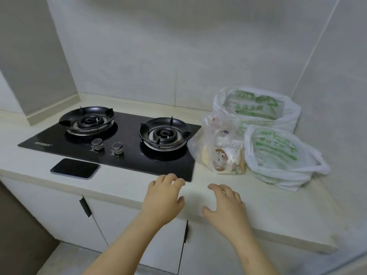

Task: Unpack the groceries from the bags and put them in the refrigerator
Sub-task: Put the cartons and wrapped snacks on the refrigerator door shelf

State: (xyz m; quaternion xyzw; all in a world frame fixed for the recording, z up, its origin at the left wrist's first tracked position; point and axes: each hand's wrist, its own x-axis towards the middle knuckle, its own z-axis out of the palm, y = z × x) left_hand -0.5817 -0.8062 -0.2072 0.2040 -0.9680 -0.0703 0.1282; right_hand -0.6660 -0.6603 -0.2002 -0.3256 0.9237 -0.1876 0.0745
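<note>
- Broadly, we face a pale countertop (278, 215) that runs left to right along a tiled wall, with white cabinet doors (127, 225) below its near edge.
- A black glass hob (127, 133) with two burners fills the left and middle of the counter.
- Three grocery bags sit together on the right, just beside the hob. The far white bag (256, 108) with green print stands open against the wall.
- A near white bag (278, 155) with the same print leans in front of it.
- A clear bag (218, 151) of packaged food stands left of both and touches the hob's right edge.
- Our left hand (161, 197) is over the counter's near edge, its fingertips at the hob's near right corner. The fingers are loosely bent and hold nothing.
- Our right hand (226, 203) is just beside it, nearer the bags, fingers relaxed and spread, also holding nothing. We cannot tell whether either hand touches the counter.
- A dark phone (75, 168) lies flat near the hob's near left side.
- Two metal knobs (97, 144) sit between the burners.
</note>
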